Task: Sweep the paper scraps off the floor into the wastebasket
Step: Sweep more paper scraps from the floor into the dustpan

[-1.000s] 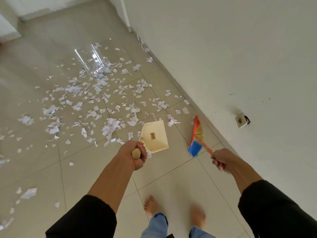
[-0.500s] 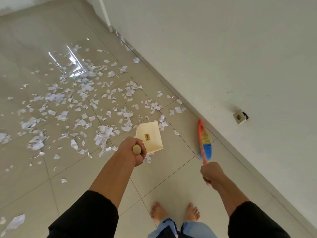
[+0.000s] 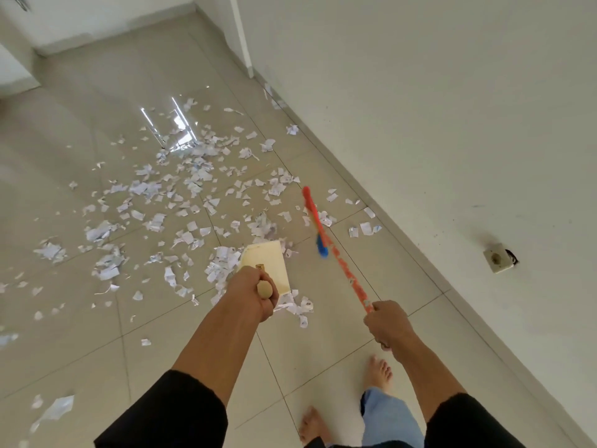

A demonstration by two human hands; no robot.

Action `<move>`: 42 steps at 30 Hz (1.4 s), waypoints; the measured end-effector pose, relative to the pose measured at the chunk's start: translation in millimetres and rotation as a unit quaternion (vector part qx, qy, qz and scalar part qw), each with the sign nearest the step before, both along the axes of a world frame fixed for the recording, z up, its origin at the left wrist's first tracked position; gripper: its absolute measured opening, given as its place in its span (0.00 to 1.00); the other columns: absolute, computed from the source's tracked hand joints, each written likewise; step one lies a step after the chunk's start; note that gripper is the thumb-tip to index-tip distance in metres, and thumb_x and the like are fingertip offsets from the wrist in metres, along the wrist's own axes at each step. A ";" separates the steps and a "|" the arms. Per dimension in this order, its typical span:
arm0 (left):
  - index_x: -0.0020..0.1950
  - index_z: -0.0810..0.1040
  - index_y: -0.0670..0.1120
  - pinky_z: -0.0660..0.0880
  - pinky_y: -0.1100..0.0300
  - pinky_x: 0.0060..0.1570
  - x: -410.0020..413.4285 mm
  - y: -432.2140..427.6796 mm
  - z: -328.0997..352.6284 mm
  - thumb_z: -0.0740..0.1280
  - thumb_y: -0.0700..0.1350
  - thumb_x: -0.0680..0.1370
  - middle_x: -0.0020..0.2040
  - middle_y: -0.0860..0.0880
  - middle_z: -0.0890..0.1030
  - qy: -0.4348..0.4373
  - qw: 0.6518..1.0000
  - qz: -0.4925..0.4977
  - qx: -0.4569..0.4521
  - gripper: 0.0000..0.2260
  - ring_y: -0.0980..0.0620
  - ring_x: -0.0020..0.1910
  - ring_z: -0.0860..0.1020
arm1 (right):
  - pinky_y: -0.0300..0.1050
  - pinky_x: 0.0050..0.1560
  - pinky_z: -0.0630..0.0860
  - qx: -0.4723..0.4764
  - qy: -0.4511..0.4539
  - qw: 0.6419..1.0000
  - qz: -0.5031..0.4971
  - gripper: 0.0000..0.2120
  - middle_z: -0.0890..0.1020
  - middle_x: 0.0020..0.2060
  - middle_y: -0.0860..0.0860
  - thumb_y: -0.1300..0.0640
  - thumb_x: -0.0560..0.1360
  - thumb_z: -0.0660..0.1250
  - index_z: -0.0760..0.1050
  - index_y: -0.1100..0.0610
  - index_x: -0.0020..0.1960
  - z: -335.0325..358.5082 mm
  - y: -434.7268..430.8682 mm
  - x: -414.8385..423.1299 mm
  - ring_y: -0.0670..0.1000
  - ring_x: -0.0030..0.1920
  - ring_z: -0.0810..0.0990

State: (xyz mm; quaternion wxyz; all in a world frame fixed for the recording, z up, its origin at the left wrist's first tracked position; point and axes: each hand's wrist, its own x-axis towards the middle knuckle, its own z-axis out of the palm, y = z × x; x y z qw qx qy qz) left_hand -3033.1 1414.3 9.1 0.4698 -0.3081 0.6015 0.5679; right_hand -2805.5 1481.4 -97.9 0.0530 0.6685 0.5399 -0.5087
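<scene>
Barely begun: your left hand (image 3: pixel 255 295) grips the dustpan (image 3: pixel 265 266) handle, your right hand (image 3: pixel 386 323) fingers wrap the broom (image 3: pixel 326 234), scraps (image 3: pixel 181 202) cover the floor (image 3: pixel 80 334), pan apparently empty, no wastebasket in view.

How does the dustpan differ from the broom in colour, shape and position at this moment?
The dustpan is pale cream, while the broom is orange-red with blue at its head. The dustpan is broad and flat; the broom is long and thin. The dustpan sits among the paper scraps near the middle, and the broom points toward the scraps nearer the wall. The left hand grips the dustpan, the right hand the broom. Both are gripped by a handle.
</scene>
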 end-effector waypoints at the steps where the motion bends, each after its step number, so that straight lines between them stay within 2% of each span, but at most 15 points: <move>1: 0.55 0.75 0.43 0.68 0.70 0.17 -1.2 4.4 0.3 0.57 0.31 0.77 0.37 0.46 0.72 0.002 1.000 -0.001 0.001 0.12 0.57 0.13 0.67 | 0.41 0.27 0.69 0.029 -0.043 0.998 0.040 0.05 0.76 0.35 0.52 0.65 0.73 0.61 0.74 0.61 0.47 3.6 8.0 1.3 0.50 0.29 0.74; 6: 0.55 0.76 0.42 0.69 0.70 0.17 -10.9 36.0 0.7 0.58 0.31 0.79 0.29 0.47 0.72 -0.019 1.000 -0.001 0.024 0.11 0.58 0.15 0.67 | 0.44 0.31 0.75 0.101 -0.144 0.984 0.027 0.04 0.78 0.35 0.54 0.63 0.78 0.63 0.69 0.63 0.48 8.2 86.0 7.4 0.51 0.29 0.79; 9: 0.53 0.74 0.40 0.69 0.69 0.16 -19.4 61.0 0.2 0.59 0.32 0.80 0.22 0.47 0.72 -0.042 0.998 0.005 0.039 0.07 0.58 0.16 0.67 | 0.40 0.23 0.70 0.017 -0.074 0.994 -0.075 0.04 0.76 0.31 0.55 0.63 0.80 0.62 0.72 0.64 0.52 -10.0 156.2 3.3 0.49 0.24 0.72; 11: 0.52 0.74 0.40 0.68 0.68 0.15 -26.1 81.8 0.2 0.60 0.32 0.80 0.22 0.47 0.70 -0.060 0.997 0.004 0.041 0.06 0.58 0.16 0.68 | 0.37 0.19 0.65 -0.061 -0.019 0.990 -0.129 0.07 0.73 0.28 0.53 0.60 0.82 0.62 0.73 0.63 0.48 -17.0 192.2 -9.7 0.46 0.24 0.67; 14: 0.49 0.74 0.40 0.67 0.67 0.14 -37.8 109.4 -0.3 0.61 0.33 0.80 0.24 0.48 0.69 -0.083 0.996 0.017 0.039 0.04 0.58 0.16 0.68 | 0.38 0.22 0.64 -0.091 -0.001 0.993 -0.075 0.06 0.72 0.27 0.53 0.64 0.79 0.62 0.74 0.65 0.45 -17.1 221.6 -31.3 0.47 0.25 0.67; 19: 0.46 0.73 0.40 0.67 0.68 0.14 -42.6 151.9 -5.3 0.61 0.33 0.81 0.24 0.49 0.68 -0.099 0.994 0.034 0.043 0.05 0.58 0.16 0.68 | 0.39 0.24 0.64 -0.026 -0.021 0.999 -0.016 0.07 0.75 0.30 0.56 0.67 0.75 0.62 0.78 0.66 0.49 -5.8 248.0 -20.0 0.50 0.24 0.69; 22: 0.47 0.73 0.40 0.67 0.68 0.15 -44.8 167.8 -7.3 0.61 0.33 0.80 0.23 0.48 0.69 -0.093 0.994 0.042 0.041 0.05 0.58 0.16 0.68 | 0.42 0.28 0.71 0.063 -0.097 0.989 0.089 0.04 0.80 0.37 0.55 0.64 0.76 0.63 0.74 0.64 0.48 -1.1 246.9 -31.8 0.51 0.26 0.76; 24: 0.49 0.73 0.40 0.67 0.68 0.15 -46.6 170.6 -5.9 0.61 0.33 0.80 0.23 0.49 0.69 -0.087 0.994 0.049 0.040 0.04 0.58 0.16 0.68 | 0.46 0.33 0.78 0.086 -0.135 0.981 0.109 0.04 0.80 0.39 0.55 0.63 0.77 0.63 0.69 0.62 0.48 -5.2 248.3 -44.9 0.52 0.29 0.79; 26: 0.49 0.73 0.40 0.67 0.68 0.14 -50.2 169.4 -3.0 0.60 0.33 0.80 0.23 0.49 0.68 -0.083 0.994 0.056 0.041 0.04 0.58 0.16 0.68 | 0.48 0.36 0.82 0.033 -0.096 0.993 0.052 0.03 0.79 0.36 0.56 0.64 0.78 0.63 0.69 0.65 0.48 -16.0 263.6 -57.0 0.52 0.29 0.78; 27: 0.49 0.73 0.40 0.66 0.68 0.14 -52.4 167.2 -2.1 0.60 0.33 0.80 0.23 0.49 0.68 -0.081 0.994 0.061 0.041 0.04 0.58 0.16 0.68 | 0.46 0.30 0.81 -0.013 -0.055 0.998 0.004 0.02 0.78 0.33 0.56 0.66 0.78 0.62 0.71 0.65 0.48 -18.7 273.8 -62.6 0.51 0.27 0.76; 28: 0.48 0.73 0.40 0.66 0.68 0.14 -54.2 164.5 -1.3 0.60 0.33 0.81 0.23 0.49 0.68 -0.079 0.994 0.063 0.042 0.05 0.58 0.16 0.68 | 0.41 0.22 0.75 -0.058 -0.015 0.997 -0.041 0.02 0.76 0.31 0.56 0.67 0.78 0.61 0.72 0.65 0.48 -19.0 283.3 -66.4 0.49 0.25 0.73; 30: 0.48 0.73 0.40 0.66 0.68 0.14 -58.2 158.6 0.8 0.60 0.33 0.81 0.23 0.50 0.68 -0.078 0.994 0.066 0.045 0.05 0.58 0.16 0.68 | 0.35 0.17 0.64 -0.113 0.027 0.991 -0.068 0.05 0.74 0.28 0.54 0.67 0.79 0.61 0.75 0.64 0.46 -18.3 293.1 -70.0 0.45 0.19 0.68; 35: 0.44 0.72 0.40 0.67 0.68 0.14 -68.1 127.6 4.0 0.59 0.34 0.81 0.23 0.50 0.67 -0.075 0.992 0.095 0.048 0.07 0.59 0.16 0.68 | 0.38 0.22 0.62 -0.043 0.025 0.998 0.039 0.07 0.73 0.30 0.55 0.69 0.75 0.62 0.78 0.67 0.50 -17.3 250.3 -74.6 0.49 0.24 0.68; 39: 0.47 0.73 0.40 0.66 0.68 0.14 -75.4 90.0 5.1 0.59 0.34 0.81 0.23 0.50 0.68 -0.074 0.990 0.109 0.049 0.06 0.59 0.16 0.68 | 0.41 0.27 0.72 0.066 -0.092 0.978 0.173 0.03 0.77 0.35 0.53 0.64 0.76 0.61 0.72 0.62 0.49 -5.0 187.4 -88.9 0.51 0.26 0.77; 42: 0.47 0.72 0.40 0.67 0.68 0.14 -79.4 56.8 5.2 0.60 0.34 0.81 0.21 0.47 0.70 -0.068 0.990 0.115 0.044 0.05 0.59 0.15 0.68 | 0.41 0.27 0.75 0.046 -0.146 0.967 0.205 0.04 0.78 0.32 0.54 0.65 0.78 0.59 0.72 0.64 0.50 -3.2 139.1 -95.4 0.49 0.26 0.78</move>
